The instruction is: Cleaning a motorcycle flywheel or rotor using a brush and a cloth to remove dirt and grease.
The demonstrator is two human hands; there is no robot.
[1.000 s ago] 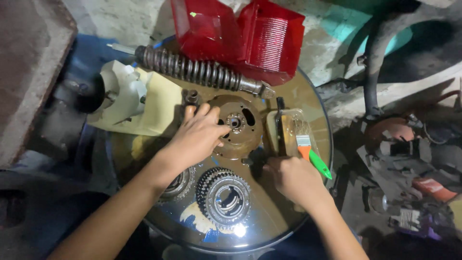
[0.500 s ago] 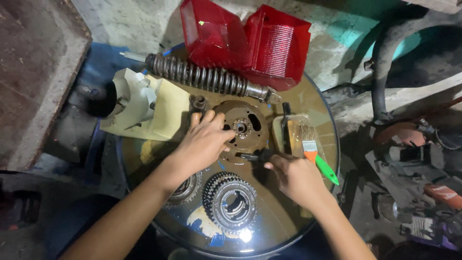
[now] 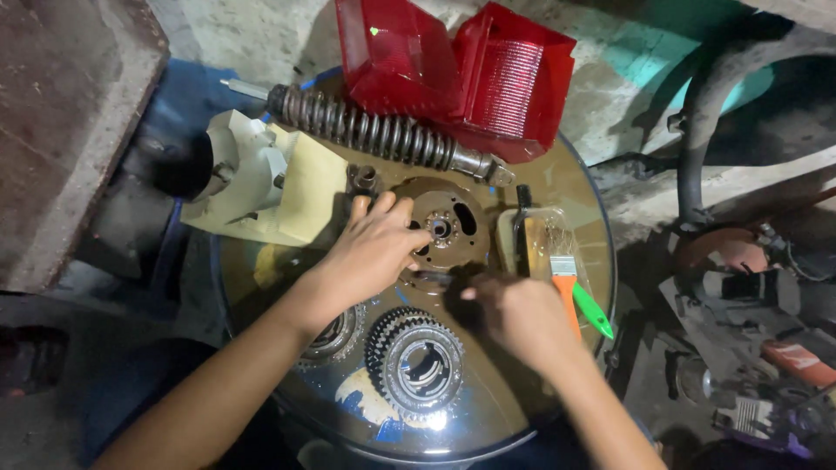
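On the round surface (image 3: 557,187), going left to right: one cream plastic cover (image 3: 261,187) at the left edge, then one coil spring (image 3: 374,135) with its long axis running from upper left down to the right. The left hand (image 3: 374,252) lies flat with its grip spread, fingers pressing on the left side of one brown round plate (image 3: 444,231), which sits near the middle of the surface. Two gears lie below it: one half hidden under the left forearm (image 3: 335,335), one in plain view (image 3: 418,361). The right hand (image 3: 518,313) is just below and right of the plate, so the plate lies up and left of it; its grip is curled round something dark, which I cannot tell. One brush (image 3: 566,283) with an orange handle lies just beside that hand. Two red lenses (image 3: 453,65) stand at the far edge
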